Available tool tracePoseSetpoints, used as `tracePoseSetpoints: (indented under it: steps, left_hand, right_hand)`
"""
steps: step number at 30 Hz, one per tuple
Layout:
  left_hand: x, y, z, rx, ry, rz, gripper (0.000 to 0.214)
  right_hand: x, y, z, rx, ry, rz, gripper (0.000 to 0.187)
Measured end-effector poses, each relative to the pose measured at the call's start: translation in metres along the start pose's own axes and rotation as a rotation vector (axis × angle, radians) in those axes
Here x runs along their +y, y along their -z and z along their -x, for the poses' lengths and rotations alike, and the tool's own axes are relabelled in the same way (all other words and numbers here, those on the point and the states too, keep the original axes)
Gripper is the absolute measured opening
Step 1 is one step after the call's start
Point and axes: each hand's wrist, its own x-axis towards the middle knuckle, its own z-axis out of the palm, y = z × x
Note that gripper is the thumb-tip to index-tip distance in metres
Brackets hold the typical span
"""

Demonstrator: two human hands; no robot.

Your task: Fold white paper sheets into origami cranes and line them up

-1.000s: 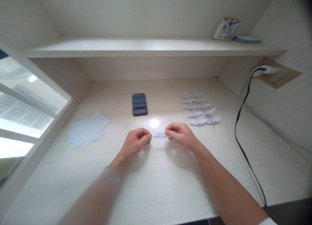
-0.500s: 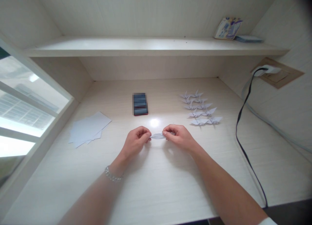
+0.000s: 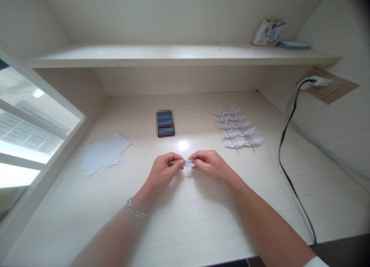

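A small folded white paper (image 3: pixel 189 163) is held between my two hands, low over the middle of the desk. My left hand (image 3: pixel 166 168) pinches its left part between thumb and fingers, with a pointed bit showing behind the thumb. At the other end my right hand (image 3: pixel 208 163) grips the paper in a pinch, its fingertips covering that end. Off to the right stand several folded paper cranes (image 3: pixel 237 143) in two columns. Flat white paper sheets (image 3: pixel 104 151) lie in a loose, overlapping pile on the left.
Behind my hands lies a dark rectangular object (image 3: pixel 165 123), its face pixelated. A black cable (image 3: pixel 281 143) runs from the wall socket (image 3: pixel 332 86) down the desk's right side. Above the desk, a shelf (image 3: pixel 185 51) carries a printed packet (image 3: pixel 268 32). A window is at left.
My left hand has shifted right along the folded paper, so the hands are closer together. The paper looks turned, showing a narrower folded strip.
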Motion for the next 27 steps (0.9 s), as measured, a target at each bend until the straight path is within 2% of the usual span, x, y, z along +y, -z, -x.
tracePoseSetpoints:
  steps: [5, 9, 14, 18, 22, 27]
  left_hand:
    - [0.0, 0.001, 0.0, -0.031, 0.017, -0.003, 0.021]
    - [-0.004, 0.0, -0.002, -0.052, 0.049, 0.133, 0.022]
    - [-0.008, -0.004, -0.005, 0.126, 0.092, 0.386, 0.026]
    - [-0.006, -0.007, -0.005, 0.087, 0.068, 0.327, 0.025]
    - [-0.005, -0.007, -0.005, 0.083, 0.052, 0.219, 0.02]
    - [-0.009, -0.008, -0.006, 0.117, 0.056, 0.275, 0.018]
  right_hand:
    - [-0.002, -0.002, 0.001, -0.021, -0.015, -0.078, 0.018]
    - [-0.002, -0.007, 0.0, -0.002, -0.028, -0.094, 0.017]
    - [0.007, -0.019, -0.006, 0.147, -0.147, -0.395, 0.018]
    - [0.012, -0.029, -0.009, 0.254, -0.169, -0.615, 0.022]
    - [0.011, -0.031, -0.009, 0.253, -0.144, -0.558, 0.023]
    - [0.01, -0.029, -0.008, 0.184, -0.122, -0.441, 0.018]
